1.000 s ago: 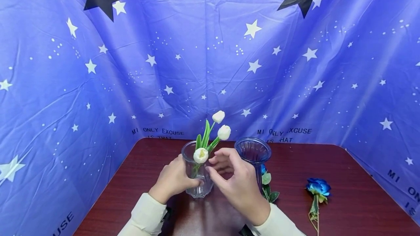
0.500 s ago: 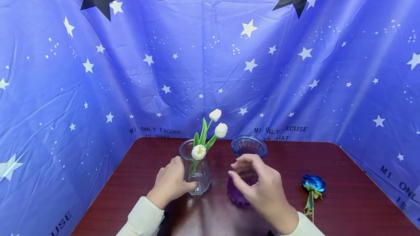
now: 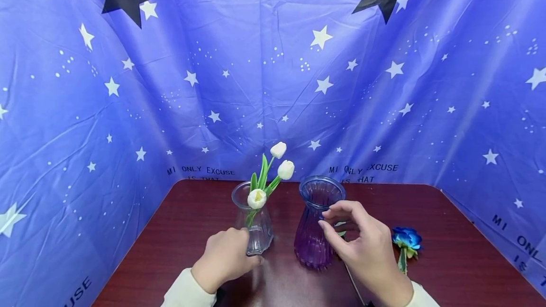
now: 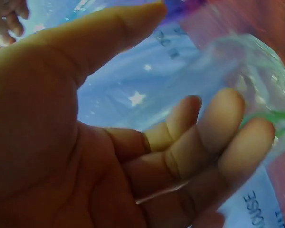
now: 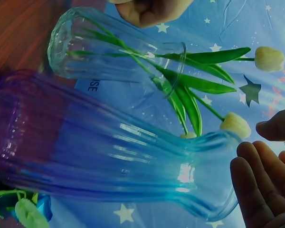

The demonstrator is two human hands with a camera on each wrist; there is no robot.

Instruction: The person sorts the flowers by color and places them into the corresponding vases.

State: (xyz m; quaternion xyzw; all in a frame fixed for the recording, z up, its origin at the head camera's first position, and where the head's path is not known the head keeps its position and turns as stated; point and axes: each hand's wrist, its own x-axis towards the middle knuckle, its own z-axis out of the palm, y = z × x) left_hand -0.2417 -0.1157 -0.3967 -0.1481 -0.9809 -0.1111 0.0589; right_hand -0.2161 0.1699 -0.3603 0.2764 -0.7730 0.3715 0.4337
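A clear glass vase (image 3: 262,231) stands upright on the table, holding white tulips (image 3: 257,199) with green leaves. My left hand (image 3: 226,259) is at its near left side, and in the left wrist view the relaxed fingers hold nothing, with the glass beyond the fingertips. To the right stands a ribbed vase (image 3: 313,238), purple below and blue at the flared rim; no stems show inside it. My right hand (image 3: 367,245) hovers at that vase's right side, fingers loosely bent and nothing between them. In the right wrist view the fingertips overlap the vase's rim.
Behind the right hand lies a second flower, its green leaf (image 5: 31,213) and blue petals partly showing. A blue rose (image 3: 407,238) lies farther right on the dark red table (image 3: 460,250). Star-patterned blue cloth (image 3: 273,84) surrounds the table.
My right hand has moved right, from beside the tulips to the purple vase's far side. My left hand has let go of the clear vase and drawn back toward me.
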